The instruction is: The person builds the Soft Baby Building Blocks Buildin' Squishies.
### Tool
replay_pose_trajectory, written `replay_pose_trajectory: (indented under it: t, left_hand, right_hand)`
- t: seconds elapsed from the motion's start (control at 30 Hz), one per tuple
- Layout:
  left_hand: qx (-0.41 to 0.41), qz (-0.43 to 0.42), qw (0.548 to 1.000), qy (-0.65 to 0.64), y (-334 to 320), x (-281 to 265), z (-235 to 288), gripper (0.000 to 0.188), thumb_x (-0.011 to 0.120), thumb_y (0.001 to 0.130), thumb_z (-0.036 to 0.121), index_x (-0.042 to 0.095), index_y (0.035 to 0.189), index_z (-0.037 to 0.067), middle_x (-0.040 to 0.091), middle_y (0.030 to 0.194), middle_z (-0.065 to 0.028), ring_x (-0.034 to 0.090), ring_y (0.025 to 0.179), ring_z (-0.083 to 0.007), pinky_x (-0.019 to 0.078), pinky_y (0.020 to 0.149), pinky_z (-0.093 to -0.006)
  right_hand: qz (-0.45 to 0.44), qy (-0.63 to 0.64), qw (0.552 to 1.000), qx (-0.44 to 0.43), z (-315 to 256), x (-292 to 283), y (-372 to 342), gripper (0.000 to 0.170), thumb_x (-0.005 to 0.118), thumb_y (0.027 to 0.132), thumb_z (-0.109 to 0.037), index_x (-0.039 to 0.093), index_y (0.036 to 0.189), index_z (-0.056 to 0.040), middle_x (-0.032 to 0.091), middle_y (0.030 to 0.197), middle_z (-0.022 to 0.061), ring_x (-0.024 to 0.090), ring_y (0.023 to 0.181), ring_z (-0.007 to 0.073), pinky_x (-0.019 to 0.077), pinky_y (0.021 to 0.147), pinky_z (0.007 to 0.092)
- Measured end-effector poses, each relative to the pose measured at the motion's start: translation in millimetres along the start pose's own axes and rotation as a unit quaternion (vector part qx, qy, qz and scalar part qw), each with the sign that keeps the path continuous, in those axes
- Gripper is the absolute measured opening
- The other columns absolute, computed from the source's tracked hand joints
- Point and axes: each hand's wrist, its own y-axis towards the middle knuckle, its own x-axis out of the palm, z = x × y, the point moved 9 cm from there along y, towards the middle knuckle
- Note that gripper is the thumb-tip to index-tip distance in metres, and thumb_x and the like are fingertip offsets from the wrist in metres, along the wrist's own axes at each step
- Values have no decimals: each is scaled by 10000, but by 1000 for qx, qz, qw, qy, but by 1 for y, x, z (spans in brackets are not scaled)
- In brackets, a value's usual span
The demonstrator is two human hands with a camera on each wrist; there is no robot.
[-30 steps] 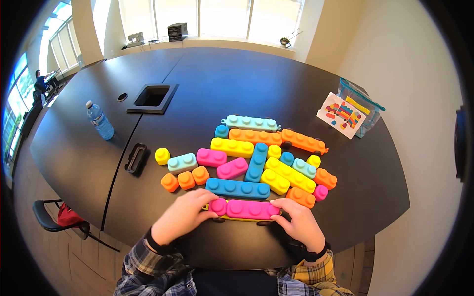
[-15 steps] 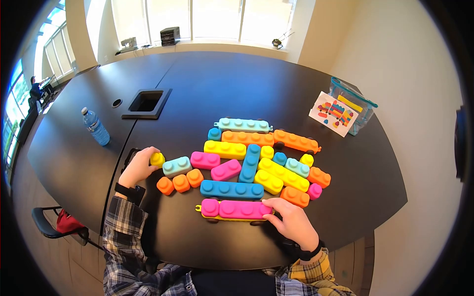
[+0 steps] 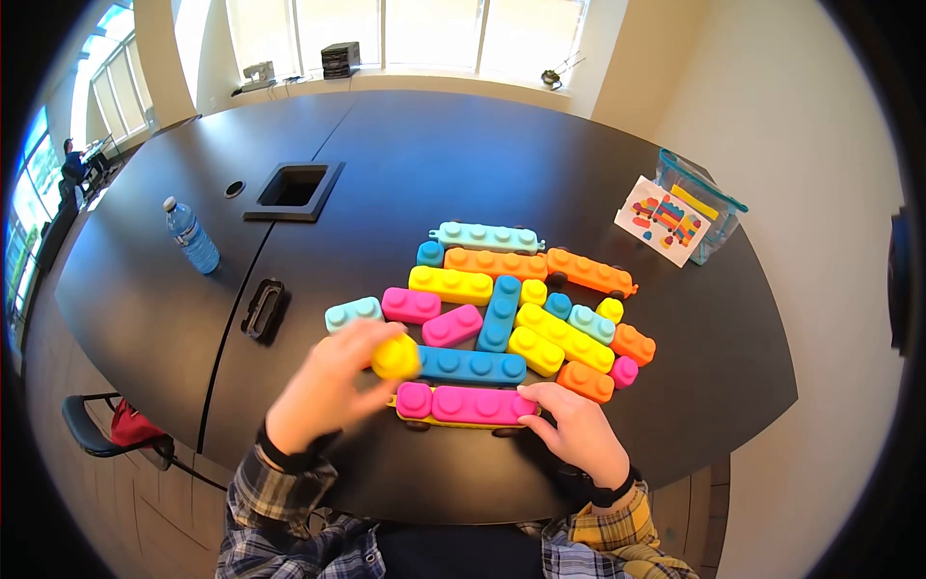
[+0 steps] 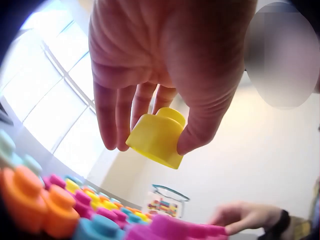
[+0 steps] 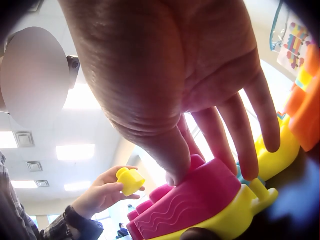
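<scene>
My left hand [image 3: 328, 386] pinches a small yellow one-stud block [image 4: 157, 137] between thumb and fingers, held in the air close to the left end of the wheeled base. That yellow base [image 5: 225, 222] carries a long pink block [image 3: 477, 406] and a small pink one-stud block [image 3: 415, 398] at its left end. With thumb and fingers my right hand [image 3: 579, 434] grips the right end of the long pink block. Just behind it lies a long blue block [image 3: 473, 367]. The small orange blocks [image 4: 62, 212] are hidden behind my left hand in the head view.
More blocks spread behind, among them orange wheeled pieces [image 3: 590, 273] and a pale teal one [image 3: 487, 237]. A water bottle [image 3: 192, 236] stands at left near a black object [image 3: 263, 311]. A picture card [image 3: 663, 221] leans on a clear bag [image 3: 709, 227] at right.
My left hand let go of the pink-topped base, reached left to the yellow block, then lifted it and brought it back right. My right hand has stayed on the long pink block.
</scene>
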Motion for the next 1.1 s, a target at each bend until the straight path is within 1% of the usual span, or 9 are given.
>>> replay_pose_trajectory:
  t: [0.03,0.1,0.13,0.27,0.5,0.57,0.9,1.0,1.1]
  left_hand:
    - [19,-34,999,-11,-3,13,9,582,818,816,74,620,1362,56,671,1219,-173,670,1127,-382,556,966,-418]
    - [-9,-100,993,-68,-11,39,14,619,817,839,86,596,1417,71,662,1254,-164,660,1164,-371,554,984,-417]
    - [0,-119,989,-82,-14,48,15,614,806,872,91,580,1443,68,654,1291,-168,657,1176,-372,555,991,-422]
    - [-14,-140,985,-102,-18,65,12,575,787,916,106,571,1446,50,644,1339,-179,652,1189,-388,554,998,-437]
    - [-2,-136,987,-91,-20,71,11,570,778,927,122,560,1448,43,649,1336,-184,647,1192,-402,553,998,-451]
    - [-8,-137,987,-83,-19,74,10,592,812,899,109,579,1442,67,660,1331,-165,657,1198,-373,548,1011,-428]
    - [-3,-147,987,-62,-20,79,11,583,801,894,101,585,1435,67,659,1320,-159,656,1177,-374,549,999,-438]
    - [-8,-143,988,-54,-22,80,9,604,801,897,111,572,1454,69,652,1328,-159,645,1193,-375,540,1011,-442]
    - [-13,-158,985,-64,-21,78,6,667,828,872,121,552,1476,65,639,1369,-159,630,1237,-365,524,1049,-435]
  right_hand:
    - [-2,0,1000,0,0,1,1,309,759,953,-207,679,1221,-74,737,1131,100,718,985,334,592,824,402]
    - [-5,-1,1000,2,0,2,1,313,759,953,-208,677,1224,-74,737,1132,100,718,987,334,592,823,401]
    - [-7,-3,1000,1,0,2,1,316,759,953,-208,676,1228,-76,736,1134,100,718,988,335,592,824,401]
    - [-8,-2,1000,0,1,4,0,324,759,954,-210,674,1237,-78,734,1140,102,718,990,336,593,828,402]
    - [-9,3,1000,1,3,6,-1,327,758,957,-207,673,1245,-77,731,1142,107,717,995,340,595,831,405]
    - [-11,8,1000,4,4,8,-1,332,759,957,-205,674,1251,-76,729,1149,111,717,996,343,595,831,406]
    - [-11,13,1000,3,3,8,0,335,760,958,-208,677,1253,-73,727,1152,115,717,989,350,596,825,409]
    - [-9,14,1000,0,2,7,1,334,760,957,-208,678,1252,-75,728,1150,112,717,985,349,595,824,408]
    - [-9,11,1000,-2,2,8,1,331,759,959,-211,678,1249,-75,729,1145,109,717,983,347,595,823,408]
